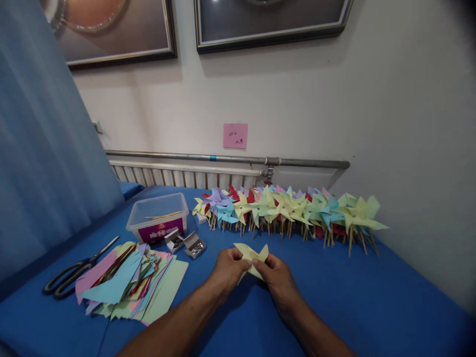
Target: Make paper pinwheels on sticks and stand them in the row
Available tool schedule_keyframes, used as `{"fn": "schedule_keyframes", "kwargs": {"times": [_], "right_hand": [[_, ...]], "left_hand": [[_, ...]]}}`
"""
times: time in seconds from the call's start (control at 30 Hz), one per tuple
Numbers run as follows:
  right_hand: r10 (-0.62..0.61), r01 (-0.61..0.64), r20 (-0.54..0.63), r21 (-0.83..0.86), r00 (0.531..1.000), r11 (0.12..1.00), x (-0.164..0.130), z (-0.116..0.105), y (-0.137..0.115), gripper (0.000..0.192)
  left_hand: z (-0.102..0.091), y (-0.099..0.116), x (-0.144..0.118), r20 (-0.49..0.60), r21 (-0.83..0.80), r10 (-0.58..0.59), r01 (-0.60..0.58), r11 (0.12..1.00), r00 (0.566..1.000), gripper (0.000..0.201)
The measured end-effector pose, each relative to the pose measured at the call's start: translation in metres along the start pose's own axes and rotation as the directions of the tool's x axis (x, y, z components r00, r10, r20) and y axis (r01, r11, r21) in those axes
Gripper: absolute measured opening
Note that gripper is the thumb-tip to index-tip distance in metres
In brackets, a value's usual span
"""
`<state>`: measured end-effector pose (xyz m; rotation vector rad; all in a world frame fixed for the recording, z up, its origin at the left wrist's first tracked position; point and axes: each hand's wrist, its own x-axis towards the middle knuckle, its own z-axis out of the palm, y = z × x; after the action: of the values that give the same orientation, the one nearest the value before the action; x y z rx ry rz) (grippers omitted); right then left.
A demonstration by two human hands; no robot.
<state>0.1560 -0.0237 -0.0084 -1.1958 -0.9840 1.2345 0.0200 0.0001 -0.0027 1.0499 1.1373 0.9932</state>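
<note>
A pale yellow paper piece [252, 254], partly folded into a pinwheel shape, is held between both hands just above the blue table cover [372, 297]. My left hand [227, 270] pinches its left side and my right hand [277, 277] pinches its right side and lower edge. A long row of finished paper pinwheels [290, 210] on wooden sticks, in yellow, green, blue, purple and red, lies beyond my hands along the wall.
A heap of cut coloured paper sheets [130, 285] lies at the left, with black-handled scissors [76, 270] beside it. A clear plastic tub [158, 218] holds thin sticks. Two small open boxes of pins [186, 243] sit in front of it. A radiator and pipe [223, 159] run along the wall.
</note>
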Motion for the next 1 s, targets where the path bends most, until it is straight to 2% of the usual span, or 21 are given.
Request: {"fn": "schedule_keyframes", "kwargs": {"times": [0.17, 0.43, 0.73, 1.0], "right_hand": [[-0.011, 0.011, -0.015, -0.029, 1.000, 1.000, 0.0040, -0.0004, 0.0052, 0.048], [-0.006, 0.004, -0.026, -0.094, 1.000, 0.996, 0.0038, -0.0013, 0.0031, 0.041], [-0.014, 0.014, -0.004, -0.078, 1.000, 0.997, -0.0042, 0.0012, -0.0041, 0.034], [-0.017, 0.017, 0.001, -0.060, 1.000, 0.998, -0.0016, 0.0003, 0.0005, 0.036]], "left_hand": [[0.0004, 0.0006, -0.0003, -0.005, 0.032, 0.040, -0.040, 0.999, 0.999, 0.018], [-0.0004, 0.0010, -0.0008, 0.008, 0.035, 0.039, -0.040, 0.999, 0.999, 0.019], [-0.0006, -0.0008, 0.0016, 0.014, 0.028, 0.047, -0.047, 0.998, 0.999, 0.025], [0.0001, -0.0006, 0.0008, 0.032, 0.074, 0.061, -0.064, 0.995, 0.998, 0.023]]}}
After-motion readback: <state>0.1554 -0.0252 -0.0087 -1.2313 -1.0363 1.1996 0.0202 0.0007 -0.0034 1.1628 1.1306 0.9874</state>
